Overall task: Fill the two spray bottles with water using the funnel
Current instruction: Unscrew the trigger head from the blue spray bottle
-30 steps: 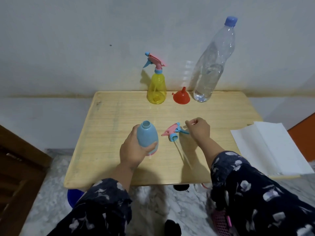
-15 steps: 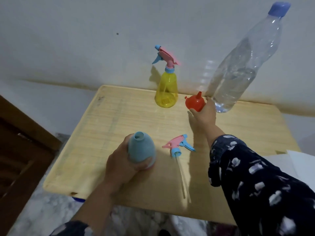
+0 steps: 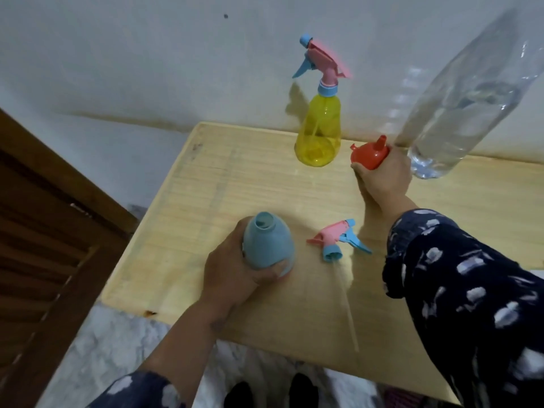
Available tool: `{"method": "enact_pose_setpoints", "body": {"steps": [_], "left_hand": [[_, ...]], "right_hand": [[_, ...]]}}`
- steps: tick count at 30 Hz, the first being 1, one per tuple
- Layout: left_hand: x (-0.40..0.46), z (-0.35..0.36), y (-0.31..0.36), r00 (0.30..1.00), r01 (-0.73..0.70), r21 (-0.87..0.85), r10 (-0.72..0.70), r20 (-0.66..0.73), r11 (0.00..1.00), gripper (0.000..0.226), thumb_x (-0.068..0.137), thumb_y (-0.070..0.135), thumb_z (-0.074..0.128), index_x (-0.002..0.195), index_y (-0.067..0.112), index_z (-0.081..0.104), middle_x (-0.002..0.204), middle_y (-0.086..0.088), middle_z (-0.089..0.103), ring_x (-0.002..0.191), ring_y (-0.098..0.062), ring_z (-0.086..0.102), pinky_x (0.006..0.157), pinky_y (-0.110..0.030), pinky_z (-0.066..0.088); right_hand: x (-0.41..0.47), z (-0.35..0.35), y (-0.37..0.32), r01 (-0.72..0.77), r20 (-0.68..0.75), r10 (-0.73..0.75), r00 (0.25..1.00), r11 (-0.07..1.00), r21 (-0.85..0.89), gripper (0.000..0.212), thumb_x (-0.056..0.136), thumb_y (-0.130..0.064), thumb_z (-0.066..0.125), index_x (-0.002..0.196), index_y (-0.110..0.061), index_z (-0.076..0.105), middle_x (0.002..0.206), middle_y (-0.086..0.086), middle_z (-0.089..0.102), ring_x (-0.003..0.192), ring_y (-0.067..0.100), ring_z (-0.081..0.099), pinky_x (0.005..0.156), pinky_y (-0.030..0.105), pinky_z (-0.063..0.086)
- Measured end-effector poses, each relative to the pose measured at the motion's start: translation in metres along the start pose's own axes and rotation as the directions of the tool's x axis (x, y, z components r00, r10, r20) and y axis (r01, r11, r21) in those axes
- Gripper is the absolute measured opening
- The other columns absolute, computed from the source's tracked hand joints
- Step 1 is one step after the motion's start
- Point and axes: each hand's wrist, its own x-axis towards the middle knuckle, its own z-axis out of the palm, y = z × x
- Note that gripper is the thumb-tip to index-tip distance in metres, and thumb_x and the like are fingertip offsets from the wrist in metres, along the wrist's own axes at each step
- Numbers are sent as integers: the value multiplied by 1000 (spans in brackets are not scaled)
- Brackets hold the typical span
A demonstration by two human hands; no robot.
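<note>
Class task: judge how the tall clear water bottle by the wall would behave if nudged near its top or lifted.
The water bottle is tall on a narrow base, so a nudge near its top would probably tip it. It looks about half full, so likely fairly heavy. Its thin clear wall may dent under squeezing fingers.

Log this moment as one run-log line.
step: fetching funnel | left hand: grips open blue bottle | right hand: grips red funnel | spray head: lying on table | yellow bottle: capped
</note>
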Motion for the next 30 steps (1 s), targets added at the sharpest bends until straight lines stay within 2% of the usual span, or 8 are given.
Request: {"method": "enact_pose_setpoints", "body": {"steps": [3, 7, 12, 16, 20, 24, 27, 30], "left_hand": [[0, 0, 3, 1000, -4, -16, 4, 0, 1000, 74, 42, 71, 75, 101, 82, 30, 93, 53, 51, 86, 27, 50, 63, -2, 41], [1, 0, 2, 1000, 18, -29, -17, 6, 999, 74, 40, 73, 72, 102, 82, 31, 91, 46, 54, 83, 23, 52, 63, -7, 40], [2, -1, 2, 1000, 11, -11, -10, 19, 1000, 72, 40, 74, 69, 100, 82, 30, 89, 41, 55, 80, 21, 52, 63, -8, 40], [1, -1, 2, 999, 4, -1, -4, 35, 1000, 68, 43, 70, 69, 100, 76, 33, 87, 37, 55, 74, 12, 52, 60, -9, 37], [1, -1, -1, 998, -20, 2, 20, 57, 1000, 72, 53, 56, 82, 111, 60, 40, 87, 30, 59, 77, -4, 58, 60, -17, 41], [1, 0, -4, 998, 12, -40, -10, 55, 999, 65, 55, 51, 83, 105, 60, 43, 90, 25, 63, 84, -9, 63, 68, -26, 49], [1, -1, -4, 997, -25, -36, 27, 67, 999, 63, 61, 49, 82, 105, 60, 38, 95, 26, 60, 87, -7, 61, 70, -23, 49], [1, -1, -3, 996, -42, -24, 44, 73, 999, 70, 63, 52, 81, 117, 55, 37, 102, 22, 59, 91, -12, 61, 77, -31, 51]], "right_hand": [[-6, -1, -4, -19, -22, 20, 1000, 999, 34, 78, 62, -48, 79, 128, -16, 52, 125, 8, 60, 116, 30, 55, 101, 45, 44], [-18, -3, -10, -37, -9, 38, 999, 996, 83, 78, 62, -44, 82, 128, -17, 50, 126, 5, 58, 115, 27, 57, 99, 39, 45], [-31, -17, -26, -93, 65, 79, 995, 967, 236, 77, 70, -34, 81, 134, -15, 43, 132, 3, 52, 113, 20, 53, 85, 24, 38], [-46, -36, -40, -202, 144, 161, 977, 915, 348, 80, 77, -39, 76, 138, -14, 30, 128, 7, 51, 111, 21, 52, 90, 29, 40], [-66, -56, -50, -485, 340, 348, 874, 665, 567, 62, 76, -48, 69, 117, -18, 33, 115, 13, 55, 82, 23, 57, 67, 34, 48], [-90, -78, -52, -695, 590, 366, 719, 371, 616, 62, 81, -69, 51, 119, -19, 50, 109, 14, 64, 66, 26, 63, 47, 24, 44], [-109, -91, -49, -782, 727, 291, 622, 255, 568, 72, 76, -80, 43, 112, -19, 55, 103, 10, 67, 81, 24, 67, 64, 36, 57], [-121, -100, -51, -823, 792, 238, 562, 262, 504, 87, 62, -78, 62, 120, -14, 51, 112, 18, 67, 95, 35, 68, 81, 59, 54]]}}
